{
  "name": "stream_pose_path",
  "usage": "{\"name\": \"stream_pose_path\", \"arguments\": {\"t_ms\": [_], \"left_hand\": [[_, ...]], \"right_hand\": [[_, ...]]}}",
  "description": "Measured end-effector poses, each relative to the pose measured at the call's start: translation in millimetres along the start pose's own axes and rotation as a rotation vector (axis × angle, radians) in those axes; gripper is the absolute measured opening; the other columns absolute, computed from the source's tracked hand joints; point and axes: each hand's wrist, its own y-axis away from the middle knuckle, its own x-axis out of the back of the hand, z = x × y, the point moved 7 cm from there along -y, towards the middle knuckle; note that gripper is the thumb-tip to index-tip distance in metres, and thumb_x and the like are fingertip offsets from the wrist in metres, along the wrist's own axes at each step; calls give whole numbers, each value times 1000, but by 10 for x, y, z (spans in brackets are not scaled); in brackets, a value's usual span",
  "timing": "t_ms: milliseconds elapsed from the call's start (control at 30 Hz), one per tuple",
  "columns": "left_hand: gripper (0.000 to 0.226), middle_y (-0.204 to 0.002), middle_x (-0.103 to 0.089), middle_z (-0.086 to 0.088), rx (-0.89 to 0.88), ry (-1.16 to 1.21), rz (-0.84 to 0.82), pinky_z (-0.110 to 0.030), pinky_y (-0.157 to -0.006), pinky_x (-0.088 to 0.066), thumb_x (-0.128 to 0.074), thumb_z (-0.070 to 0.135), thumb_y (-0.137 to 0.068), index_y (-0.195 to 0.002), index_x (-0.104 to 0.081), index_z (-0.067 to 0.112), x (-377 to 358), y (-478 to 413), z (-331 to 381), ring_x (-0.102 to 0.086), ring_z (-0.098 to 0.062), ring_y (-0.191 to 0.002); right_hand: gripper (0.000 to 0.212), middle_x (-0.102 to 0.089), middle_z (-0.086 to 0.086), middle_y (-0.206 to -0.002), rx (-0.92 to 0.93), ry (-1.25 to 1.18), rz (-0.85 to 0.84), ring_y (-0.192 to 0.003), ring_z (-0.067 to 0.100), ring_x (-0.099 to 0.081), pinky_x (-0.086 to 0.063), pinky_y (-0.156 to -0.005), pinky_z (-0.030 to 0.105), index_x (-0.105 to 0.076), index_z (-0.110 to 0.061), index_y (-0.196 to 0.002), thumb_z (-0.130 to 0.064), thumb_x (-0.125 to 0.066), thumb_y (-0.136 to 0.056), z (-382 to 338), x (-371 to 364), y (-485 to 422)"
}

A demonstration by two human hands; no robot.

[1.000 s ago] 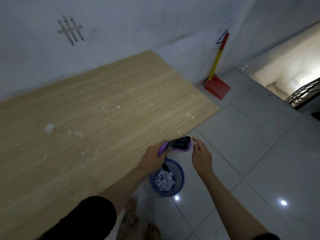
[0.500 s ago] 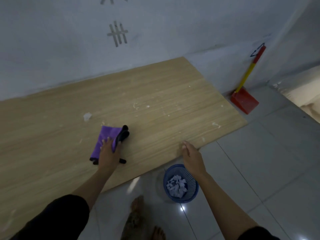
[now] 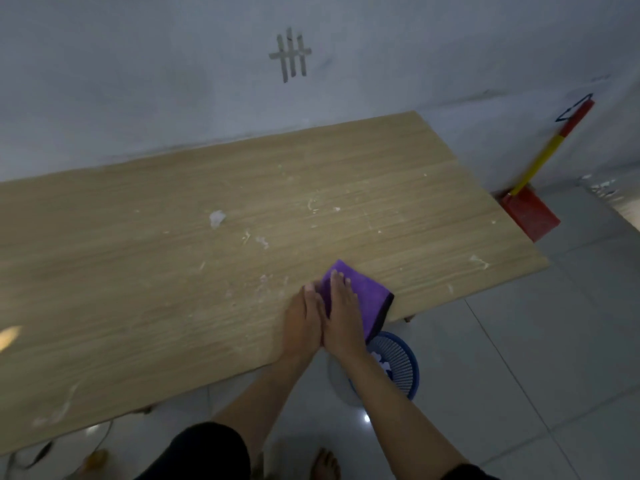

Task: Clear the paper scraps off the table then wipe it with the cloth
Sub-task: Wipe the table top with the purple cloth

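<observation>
A purple cloth (image 3: 367,296) with a dark edge lies on the wooden table (image 3: 173,271) near its front edge. My right hand (image 3: 343,313) presses flat on the cloth with straight fingers. My left hand (image 3: 303,320) lies flat beside it, touching the cloth's left side. A white paper scrap (image 3: 217,218) sits further back on the table. Small white flecks and smears (image 3: 263,242) are scattered over the wood. A blue basket (image 3: 398,365) with paper scraps inside stands on the floor under the table's edge.
A red dustpan (image 3: 530,213) with a yellow and red handle leans against the wall at the right. The table stands against a grey wall. Grey tiled floor (image 3: 519,358) spreads to the right and front. My bare feet (image 3: 323,464) show below.
The cloth has slid right along the table towards the front edge above the basket. My right hand has come onto the cloth, next to my left hand. The view has shifted left.
</observation>
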Motion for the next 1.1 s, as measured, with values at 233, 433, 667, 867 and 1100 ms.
{"name": "stream_pose_path", "arguments": {"t_ms": [233,433,667,867,1100], "left_hand": [[46,-119,-63,-7,-113,-293,117,-33,-98,-34,-28,38,-92,-118,-60,16,747,-176,-420,-47,-25,-112],[62,-132,-53,2,-134,-442,68,-39,-103,-29,-14,53,-85,-123,-54,25,1019,-177,-650,-42,-20,-125],[55,-141,-46,1,-88,-405,85,-32,-113,-16,-16,39,-91,-126,-54,20,1407,-63,-785,-31,-13,-137],[59,-141,-47,-4,-109,-373,141,-32,-113,-15,-11,36,-92,-126,-54,15,1875,-15,-899,-33,-16,-136],[66,-150,-32,3,-81,-596,203,-30,-114,-8,-7,48,-88,-132,-48,20,2499,-21,-1289,-21,-6,-139]], "right_hand": [[55,-43,2,-145,-45,425,100,-136,19,-35,-1,-110,61,-45,-18,-135,-40,-30,-87,273,-82,41],[45,-20,3,-155,-343,235,336,-144,15,-8,4,-111,59,-28,-14,-143,-22,-32,-99,956,601,332],[41,-48,19,-137,-165,205,484,-135,32,-34,-14,-112,55,-45,-5,-130,-16,-35,-92,90,381,193],[42,-57,0,-132,392,320,53,-129,30,-44,-11,-106,55,-52,-18,-126,-28,-40,-87,-1158,-1189,451],[46,-38,-13,-145,256,285,-19,-139,11,-25,1,-115,40,-44,-32,-134,-44,-33,-91,-858,-1271,466]]}}
